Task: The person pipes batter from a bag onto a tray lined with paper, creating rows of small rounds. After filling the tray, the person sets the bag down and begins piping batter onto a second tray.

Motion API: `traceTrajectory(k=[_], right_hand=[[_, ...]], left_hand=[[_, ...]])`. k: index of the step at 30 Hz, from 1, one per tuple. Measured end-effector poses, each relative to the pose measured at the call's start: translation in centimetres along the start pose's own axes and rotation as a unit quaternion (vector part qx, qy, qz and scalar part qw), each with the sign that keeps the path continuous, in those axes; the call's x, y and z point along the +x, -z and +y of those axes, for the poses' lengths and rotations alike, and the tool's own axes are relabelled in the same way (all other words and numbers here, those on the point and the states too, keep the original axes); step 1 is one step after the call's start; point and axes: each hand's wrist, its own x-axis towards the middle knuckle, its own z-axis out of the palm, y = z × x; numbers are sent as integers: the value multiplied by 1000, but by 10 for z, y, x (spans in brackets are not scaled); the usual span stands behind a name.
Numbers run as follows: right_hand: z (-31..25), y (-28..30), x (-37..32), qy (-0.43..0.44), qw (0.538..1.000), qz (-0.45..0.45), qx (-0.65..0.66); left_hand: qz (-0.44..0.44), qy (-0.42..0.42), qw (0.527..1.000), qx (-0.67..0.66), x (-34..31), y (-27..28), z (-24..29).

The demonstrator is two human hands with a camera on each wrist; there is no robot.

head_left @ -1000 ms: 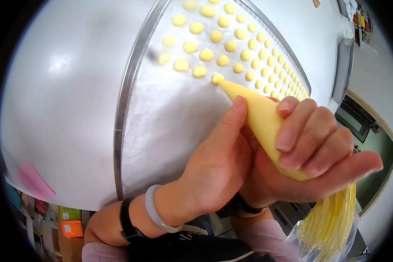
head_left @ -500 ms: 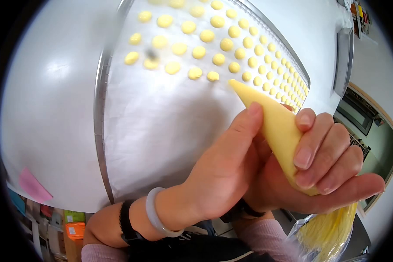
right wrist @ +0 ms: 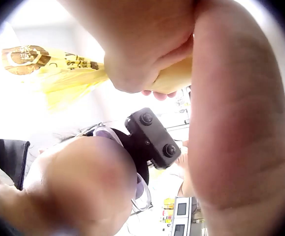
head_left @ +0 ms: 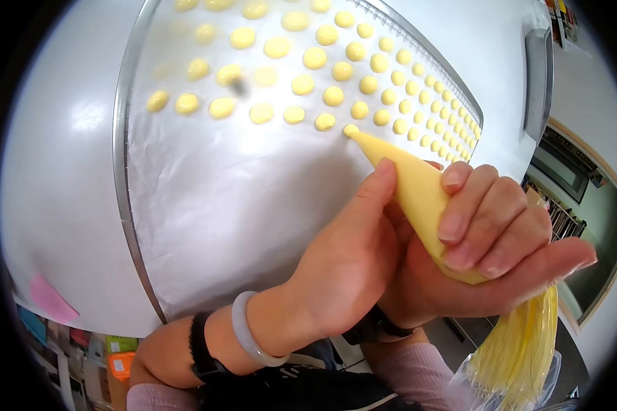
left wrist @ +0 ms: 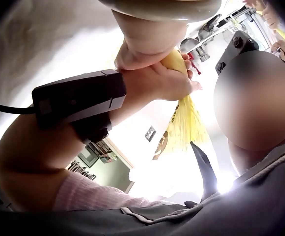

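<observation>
In the head view, a piping bag [head_left: 418, 195] filled with yellow mixture slants down to a small dot [head_left: 350, 130] touching its tip. My right hand [head_left: 487, 233] grips the wide part, fingers curled over it and thumb stretched out to the right. My left hand [head_left: 343, 267] holds the bag lower down, thumb on its near side; its other fingers are mostly hidden behind. Rows of round yellow dots [head_left: 302, 85] lie on a lined tray [head_left: 206, 205]. The bag's loose yellow tail [left wrist: 185, 123] hangs below the right hand in the left wrist view.
The tray's metal rim [head_left: 125, 171] runs along the left, on a white table [head_left: 62, 192]. A pink piece [head_left: 53, 299] lies at the table's lower left. Another metal tray [head_left: 538, 85] stands at the right. Shelves with boxes show below left.
Tray and dots have shifted left in the head view. The bag's tip has left one dot and now touches a newer, smaller one beside it. Both hands keep their hold.
</observation>
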Motion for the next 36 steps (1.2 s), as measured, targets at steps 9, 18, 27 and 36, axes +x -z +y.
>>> traceTrajectory(k=[9, 18, 27, 36], right_hand=[[-4, 13, -7, 15, 1000, 11, -4], [-7, 28, -10, 30, 999, 16, -4], [-3, 42, -15, 43, 998, 46, -2], [4, 53, -19, 30, 995, 97, -3]], left_hand=[[4, 18, 1000, 18, 6, 0, -14], [-22, 31, 998, 41, 15, 4, -25], [-42, 33, 998, 25, 24, 14, -35], [47, 26, 998, 32, 33, 10, -46]])
